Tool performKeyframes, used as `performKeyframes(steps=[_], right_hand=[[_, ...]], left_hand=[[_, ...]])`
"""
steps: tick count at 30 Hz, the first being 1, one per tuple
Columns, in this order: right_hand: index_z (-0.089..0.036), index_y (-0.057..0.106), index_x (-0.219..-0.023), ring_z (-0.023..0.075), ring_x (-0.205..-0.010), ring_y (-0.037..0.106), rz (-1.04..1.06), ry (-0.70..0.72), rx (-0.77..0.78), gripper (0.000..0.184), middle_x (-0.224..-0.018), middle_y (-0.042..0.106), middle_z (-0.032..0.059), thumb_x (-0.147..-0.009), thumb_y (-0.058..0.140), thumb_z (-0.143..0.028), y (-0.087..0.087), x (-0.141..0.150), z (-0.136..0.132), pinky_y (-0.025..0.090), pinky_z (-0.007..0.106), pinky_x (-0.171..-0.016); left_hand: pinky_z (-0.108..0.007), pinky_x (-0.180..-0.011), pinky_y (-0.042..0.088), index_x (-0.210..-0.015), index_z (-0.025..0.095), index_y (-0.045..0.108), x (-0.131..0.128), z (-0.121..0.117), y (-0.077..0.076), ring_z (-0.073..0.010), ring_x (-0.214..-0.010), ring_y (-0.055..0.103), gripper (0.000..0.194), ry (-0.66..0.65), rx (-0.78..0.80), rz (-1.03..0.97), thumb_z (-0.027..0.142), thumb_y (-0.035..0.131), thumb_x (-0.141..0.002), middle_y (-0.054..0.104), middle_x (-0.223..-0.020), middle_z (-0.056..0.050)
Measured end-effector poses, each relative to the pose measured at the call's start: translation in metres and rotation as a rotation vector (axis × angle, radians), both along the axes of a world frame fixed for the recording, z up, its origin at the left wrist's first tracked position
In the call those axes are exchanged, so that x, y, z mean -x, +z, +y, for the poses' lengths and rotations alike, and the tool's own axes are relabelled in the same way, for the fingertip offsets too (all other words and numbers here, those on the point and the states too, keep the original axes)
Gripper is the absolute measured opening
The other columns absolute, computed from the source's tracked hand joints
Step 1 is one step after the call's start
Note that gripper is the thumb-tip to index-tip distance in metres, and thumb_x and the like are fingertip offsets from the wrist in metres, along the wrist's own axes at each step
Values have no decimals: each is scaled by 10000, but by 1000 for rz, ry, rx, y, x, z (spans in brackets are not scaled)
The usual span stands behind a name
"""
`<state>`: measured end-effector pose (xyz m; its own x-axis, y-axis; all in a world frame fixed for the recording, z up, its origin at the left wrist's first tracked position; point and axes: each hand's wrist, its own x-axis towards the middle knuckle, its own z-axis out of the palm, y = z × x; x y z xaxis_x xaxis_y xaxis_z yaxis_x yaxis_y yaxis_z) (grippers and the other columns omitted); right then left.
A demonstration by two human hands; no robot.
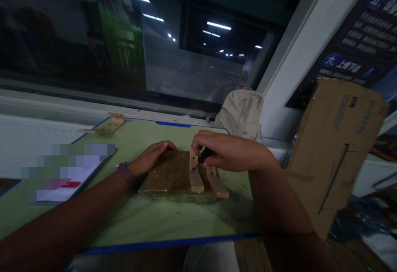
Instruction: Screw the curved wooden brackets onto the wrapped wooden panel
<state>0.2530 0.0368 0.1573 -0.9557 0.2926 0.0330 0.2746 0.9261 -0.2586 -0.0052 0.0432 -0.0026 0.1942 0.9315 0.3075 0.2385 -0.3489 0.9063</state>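
Note:
A brown tape-wrapped box (169,177) lies on the green table. My left hand (155,156) rests flat over its far left corner, fingers stretched out. Two curved wooden pieces with holes lie side by side on the box's right part: a left wooden piece (196,179) and a right wooden piece (218,186). My right hand (218,150) is closed around the black handle of a screwdriver (204,155). Its thin shaft points down and left to a hole in the left wooden piece. The hand covers the far end of the right piece.
Another curved wooden piece (111,124) lies at the table's far left corner. A partly blurred paper (89,168) is on the left. A beige backpack (242,108) stands behind the table, under the window. On the right leans a large cardboard box (338,139). A blue edge borders the green table (173,226).

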Motion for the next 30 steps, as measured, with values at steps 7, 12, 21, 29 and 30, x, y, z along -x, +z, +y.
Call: performKeyframes(steps=[7,12,21,29,30], right_hand=[[-167,644,-794,189,-686,557,-36,-463,-382,372,-714,639,62,-979,511,-461,-6,20,0,231,294,-589],[-162,606,-1007,171,-836,578,9,-201,-128,268,-990,641,66,-856,724,-350,-4,9,3,372,255,-669],[-174,667,-832,184,-721,578,-15,-368,-320,266,-758,674,51,-926,614,-417,-8,21,-3,258,278,-592],[-154,606,-1097,180,-955,606,-17,-194,-138,261,-1095,661,83,-850,688,-141,-3,4,3,386,249,-752],[-147,615,-1046,173,-946,604,3,-180,-138,199,-1067,666,77,-857,661,-104,-4,6,4,384,248,-762]], left_hand=[[-377,-893,488,-882,182,710,1,1,-2,-263,-916,638,554,-2,-4,9,660,434,-923,724,-916,-65],[-373,-886,489,-890,181,712,1,1,-3,-257,-905,636,541,1,-11,6,647,439,-925,724,-916,-64],[-381,-862,491,-871,183,713,-1,-2,2,-263,-882,634,563,7,-6,9,677,444,-903,723,-890,-65],[-387,-889,480,-890,189,719,0,1,-3,-257,-885,638,539,3,-2,4,646,436,-926,723,-912,-66],[-387,-889,480,-892,190,716,0,1,-2,-258,-893,637,537,3,0,3,645,433,-928,722,-916,-66]])
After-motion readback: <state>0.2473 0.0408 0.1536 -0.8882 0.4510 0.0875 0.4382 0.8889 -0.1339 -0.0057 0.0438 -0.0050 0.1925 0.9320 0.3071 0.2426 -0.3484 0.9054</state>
